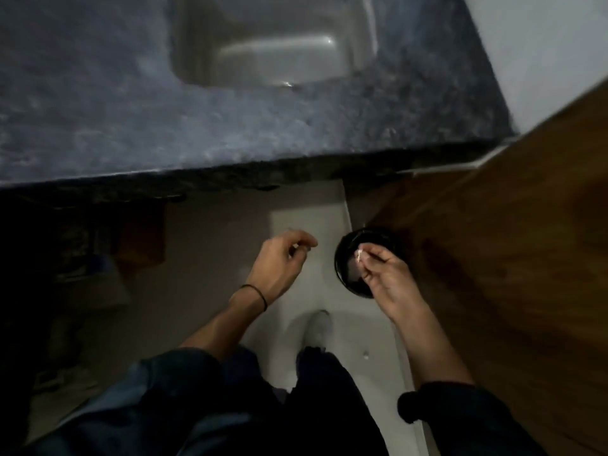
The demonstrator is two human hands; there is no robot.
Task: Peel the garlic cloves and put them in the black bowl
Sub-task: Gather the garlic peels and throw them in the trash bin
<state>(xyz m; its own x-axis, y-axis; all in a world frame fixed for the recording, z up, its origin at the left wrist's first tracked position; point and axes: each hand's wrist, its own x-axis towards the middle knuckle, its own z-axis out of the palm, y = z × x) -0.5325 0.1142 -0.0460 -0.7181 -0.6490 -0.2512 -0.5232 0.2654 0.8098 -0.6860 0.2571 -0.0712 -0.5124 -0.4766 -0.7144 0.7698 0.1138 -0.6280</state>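
Note:
A black bowl (348, 258) sits at the left edge of a brown wooden surface (510, 258), partly overhanging it. My right hand (386, 274) hovers over the bowl and pinches a small pale garlic clove (358, 255) between its fingertips. My left hand (283, 258), a thin black band on its wrist, is to the left of the bowl above the floor; its fingers are curled around a small pale piece, probably garlic skin (296, 246). The picture is dim and blurred.
A dark speckled stone counter (197, 126) with a steel sink (273, 44) fills the top. Below lies a pale floor (312, 209) with my shoe (319, 327) and a small white scrap (365, 355). Dark cupboard space is at the left.

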